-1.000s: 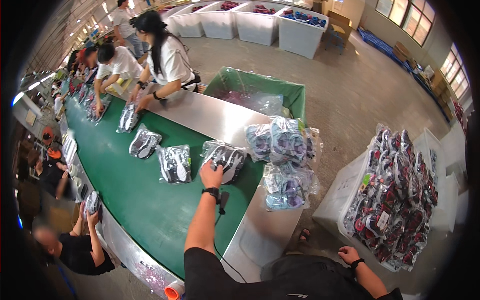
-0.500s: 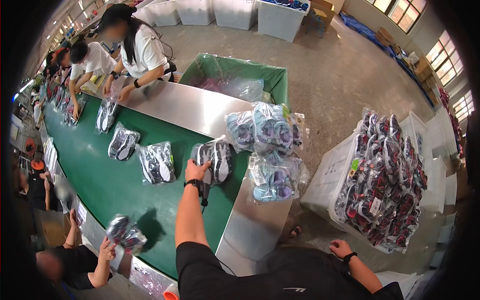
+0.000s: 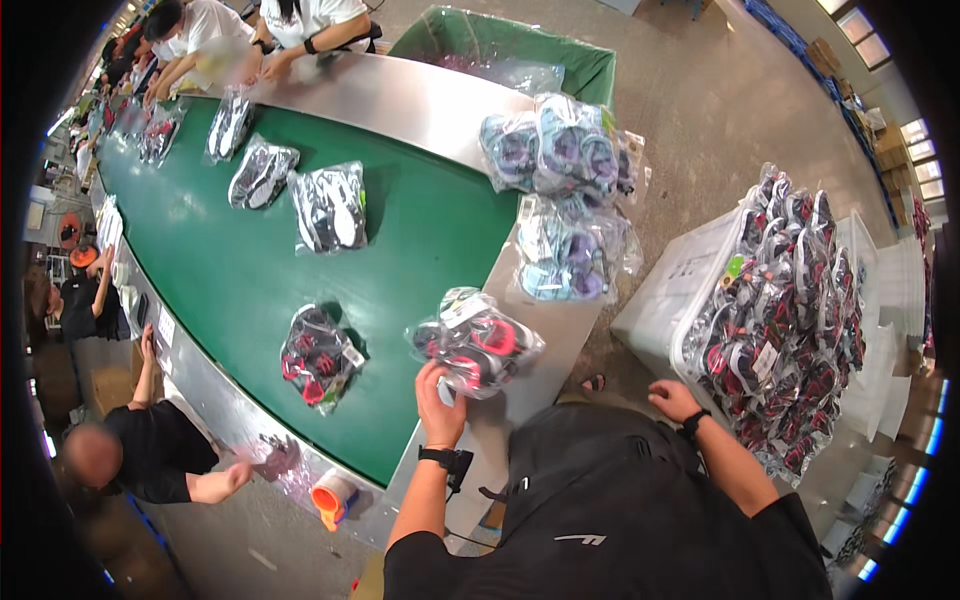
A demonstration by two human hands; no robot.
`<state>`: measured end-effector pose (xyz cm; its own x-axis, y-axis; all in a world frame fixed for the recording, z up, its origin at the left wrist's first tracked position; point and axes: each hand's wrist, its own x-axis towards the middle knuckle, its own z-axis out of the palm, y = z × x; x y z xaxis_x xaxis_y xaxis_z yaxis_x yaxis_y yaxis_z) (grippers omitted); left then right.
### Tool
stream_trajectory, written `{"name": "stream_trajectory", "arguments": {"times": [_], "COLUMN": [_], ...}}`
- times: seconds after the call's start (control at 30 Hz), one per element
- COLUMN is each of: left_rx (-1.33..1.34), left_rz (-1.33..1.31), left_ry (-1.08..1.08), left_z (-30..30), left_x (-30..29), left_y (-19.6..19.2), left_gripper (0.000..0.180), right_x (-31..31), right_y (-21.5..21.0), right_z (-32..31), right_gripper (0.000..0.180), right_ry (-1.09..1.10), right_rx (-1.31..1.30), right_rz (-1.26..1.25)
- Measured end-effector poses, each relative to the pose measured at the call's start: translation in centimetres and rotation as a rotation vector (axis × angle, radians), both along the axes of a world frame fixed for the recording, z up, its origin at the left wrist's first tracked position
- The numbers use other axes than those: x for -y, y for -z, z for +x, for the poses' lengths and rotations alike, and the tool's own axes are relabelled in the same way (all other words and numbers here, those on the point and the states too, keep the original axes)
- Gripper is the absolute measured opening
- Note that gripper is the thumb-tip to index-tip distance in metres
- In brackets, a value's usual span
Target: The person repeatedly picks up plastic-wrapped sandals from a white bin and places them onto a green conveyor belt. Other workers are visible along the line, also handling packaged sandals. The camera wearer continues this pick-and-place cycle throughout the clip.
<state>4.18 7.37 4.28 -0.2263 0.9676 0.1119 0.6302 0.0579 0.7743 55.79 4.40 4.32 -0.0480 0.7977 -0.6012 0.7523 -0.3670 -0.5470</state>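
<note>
My left hand (image 3: pixel 440 408) is closed on the near side of a clear-bagged pair of shoes (image 3: pixel 490 345), dark with red-pink parts and a white sole. It holds this bag tilted over the belt's right edge and the metal border. On the green belt (image 3: pixel 420 240), to the left, lies another bagged dark-and-red pair (image 3: pixel 318 358). Farther up it are a bagged black-and-white pair (image 3: pixel 331 208) and a bagged dark pair (image 3: pixel 263 172). Away from the belt, beside the white bin, my right hand (image 3: pixel 675 400) hangs with fingers curled and nothing visible in it.
Bagged light-blue shoes (image 3: pixel 570 150) are stacked on the metal border (image 3: pixel 405 85). A white bin (image 3: pixel 655 315) heaped with bagged shoes stands right. Behind is a green-lined container (image 3: pixel 600 70). Across the belt a co-worker (image 3: pixel 160 450) reaches near an orange tape roll (image 3: pixel 335 495).
My left hand has drawn a bagged pair off the belt toward me. A co-worker's hand has let go of the dark-and-red pair, now on the belt. The view has tilted down.
</note>
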Motion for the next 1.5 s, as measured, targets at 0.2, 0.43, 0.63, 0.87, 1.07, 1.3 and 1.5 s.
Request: {"name": "stream_trajectory", "arguments": {"times": [0.2, 0.43, 0.63, 0.87, 1.07, 1.3, 1.5], "left_rx": [-0.087, -0.572, -0.587, 0.013, 0.254, 0.515, 0.723], "left_rz": [-0.097, -0.031, -0.230, -0.523, -0.736, -0.499, -0.553], "left_ry": [-0.132, -0.545, -0.429, -0.169, 0.064, -0.116, -0.042], "left_z": [-6.7, -19.3, -30.5, -31.1, -21.5, -15.1, -12.9], "left_x": [3.0, 1.5, -0.4, -4.0, -2.8, -2.5, -4.6], "left_y": [-0.9, -2.2, 1.1, 2.3, 1.9, 1.0, -3.1], "left_gripper": [0.044, 0.064, 0.078, 0.106, 0.108, 0.087, 0.059], "right_x": [-9.4, -15.7, -15.1, -15.0, -14.6, -14.3, -14.2], "right_y": [-0.9, -4.0, -2.4, -1.1, -0.6, -0.3, 0.1], "right_z": [-7.9, -18.4, -21.9, -24.8, -24.7, -24.7, -25.5], "right_gripper": [0.035, 0.044, 0.066, 0.069, 0.065, 0.064, 0.064], "right_ry": [-0.127, -0.326, -0.390, -0.349, -0.279, -0.281, -0.171], "right_rx": [-0.145, -0.239, -0.129, -0.134, -0.149, -0.131, -0.135], "right_rz": [0.038, -0.020, 0.051, 0.050, 0.039, 0.066, 0.043]}}
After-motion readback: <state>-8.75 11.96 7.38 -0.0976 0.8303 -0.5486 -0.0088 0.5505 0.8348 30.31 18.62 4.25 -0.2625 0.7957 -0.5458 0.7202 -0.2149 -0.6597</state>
